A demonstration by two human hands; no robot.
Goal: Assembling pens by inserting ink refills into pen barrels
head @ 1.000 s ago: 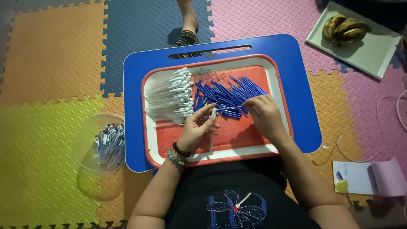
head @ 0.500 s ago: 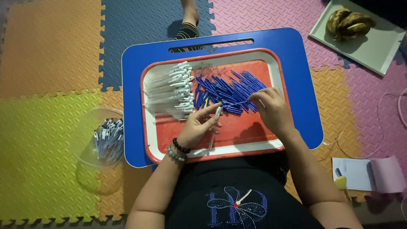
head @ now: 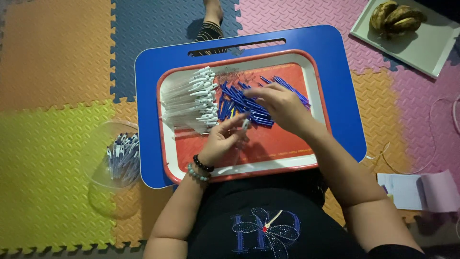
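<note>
The left hand is pinching a clear pen barrel over the red tray on the blue lap desk. The right hand is closing narrow on the blue refill pile; whether it is holding one cannot be told. Risk: the loose refills are lying crossed, so a careless pull is likely scattering them. The barrel is looking slim and transparent with a white end, matching the barrel stack.

On the tray, clear barrels lie left of the refills; a bowl sits left of the tray.
</note>
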